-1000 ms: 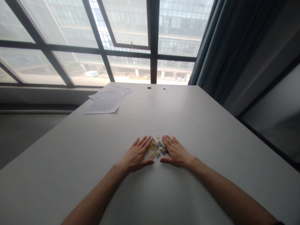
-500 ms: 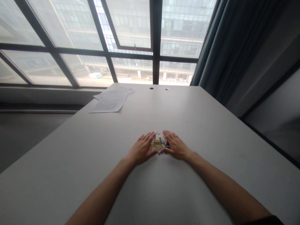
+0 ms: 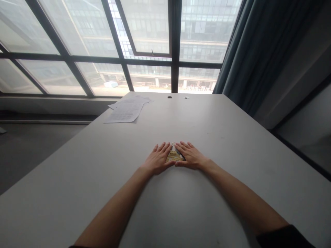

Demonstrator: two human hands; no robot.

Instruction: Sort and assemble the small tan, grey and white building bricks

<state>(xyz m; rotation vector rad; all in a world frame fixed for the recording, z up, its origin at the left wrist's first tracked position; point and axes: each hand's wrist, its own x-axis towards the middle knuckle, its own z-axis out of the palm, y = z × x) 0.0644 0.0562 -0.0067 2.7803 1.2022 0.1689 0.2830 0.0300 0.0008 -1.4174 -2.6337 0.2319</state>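
Note:
Small building bricks (image 3: 173, 155), mostly tan with some white and dark pieces, lie together on the white table (image 3: 170, 210). My left hand (image 3: 158, 158) rests along their left side, palm down with its fingers stretched forward. From the right, my right hand (image 3: 190, 155) partly covers the bricks, its fingers long and angled inward. The two thumbs almost meet at the near edge of the bricks. Both hands are open and hold nothing. Some bricks are hidden under the fingers.
Printed paper sheets (image 3: 126, 109) lie at the far left of the table. Two small round fittings, one dark (image 3: 169, 97) and one pale (image 3: 186, 98), sit near the far edge. Beyond stand a framed window (image 3: 150, 29) and a dark curtain (image 3: 240, 58).
My right hand has moved inward over the bricks, and the gap between the hands is narrower. The thumbs are closer together. The view has shifted slightly.

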